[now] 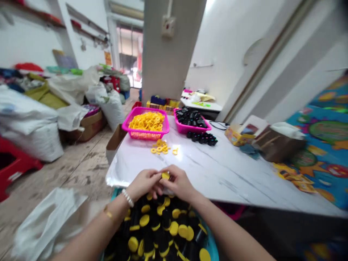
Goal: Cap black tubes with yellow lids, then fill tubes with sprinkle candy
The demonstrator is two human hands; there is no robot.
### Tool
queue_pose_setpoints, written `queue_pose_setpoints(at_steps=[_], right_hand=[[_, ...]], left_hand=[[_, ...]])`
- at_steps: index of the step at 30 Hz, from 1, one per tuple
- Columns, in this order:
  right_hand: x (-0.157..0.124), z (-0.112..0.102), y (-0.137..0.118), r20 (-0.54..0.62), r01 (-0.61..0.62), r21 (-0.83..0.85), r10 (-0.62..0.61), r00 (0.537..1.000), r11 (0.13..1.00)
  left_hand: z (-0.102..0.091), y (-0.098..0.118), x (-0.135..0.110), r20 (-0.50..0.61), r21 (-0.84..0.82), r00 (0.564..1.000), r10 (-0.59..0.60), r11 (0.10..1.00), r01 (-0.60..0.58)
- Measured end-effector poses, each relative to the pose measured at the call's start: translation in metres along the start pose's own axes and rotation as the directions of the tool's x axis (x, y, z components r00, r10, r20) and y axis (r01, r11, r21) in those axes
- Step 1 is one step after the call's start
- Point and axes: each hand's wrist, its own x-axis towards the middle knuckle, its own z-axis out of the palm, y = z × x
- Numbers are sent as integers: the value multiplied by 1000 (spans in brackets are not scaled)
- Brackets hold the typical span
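the left hand [144, 185] and right hand [179, 182] are narrowed, fingertips pinching 1 small piece with a round yellow face [165, 176] at the near edge of the white marble-patterned counter [206, 174]. held so lightly, it could slip and vanish among the black-and-yellow pieces [174, 228] in the teal plastic tub [214, 250] below. a brushing forearm could scatter the loose yellow plastic rings [160, 148] towards the counter's left edge.
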Motion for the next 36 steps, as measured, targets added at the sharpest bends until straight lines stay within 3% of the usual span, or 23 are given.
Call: queue_pose_setpoints(at_steps=[4,10,15,19,22,25,28,31,33,36], right_hand=[[-26,-8,-15,-86,-12,-131,1,996,991],[-106,-43,-12,-189,-178,-177,144,971,968],[-152,-38,12,-239,-97,-374,5,971,922],[-156,-35,18,-202,38,-492,-156,967,870],[-137,-67,17,-228,156,-455,-284,931,877],[-92,-128,33,-328,122,-433,-282,901,893],[-30,-194,76,-316,-33,-537,-165,934,843],[31,-243,132,-342,-242,-499,67,937,832],[61,-265,165,-369,-336,-342,203,907,878],[89,-286,202,-353,-325,-65,283,892,943]], left_hand=[[-7,-3,-3,41,92,998,37,995,-40],[-15,-1,-1,137,62,991,-1,998,-8],[2,12,15,187,179,982,-40,984,6],[29,35,44,173,211,981,86,970,-122],[51,50,83,107,204,968,226,948,-244],[72,57,137,-43,306,937,346,897,-318],[90,58,191,-169,417,894,416,852,-317],[104,53,227,-243,487,851,465,818,-307],[110,47,237,-256,519,827,500,793,-319],[109,39,242,-232,533,806,544,764,-363]])
